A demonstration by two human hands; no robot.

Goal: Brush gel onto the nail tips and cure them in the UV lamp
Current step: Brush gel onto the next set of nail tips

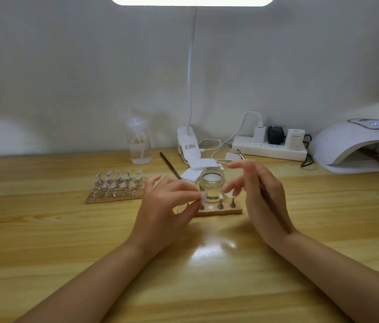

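Glossy pale-wood tabletop (pixel 67 229): left hand (pixel 165 206) fingers pinch a nail tip (pixel 203 197) above the near wooden holder strip (pixel 221 210); right hand (pixel 260 194), fingers loosely spread, holds a thin brush (pixel 268 197). Domed white UV lamp (pixel 358 145) sits far right.

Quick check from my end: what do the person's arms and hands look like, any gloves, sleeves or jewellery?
Both forearms are bare to the frame's edge, with no sleeves showing. The left hand and right hand wear no gloves, and no rings, watch or bracelets show. Nail polish cannot be told.

Spray bottle (pixel 140 145), power strip (pixel 268 150) along the wall
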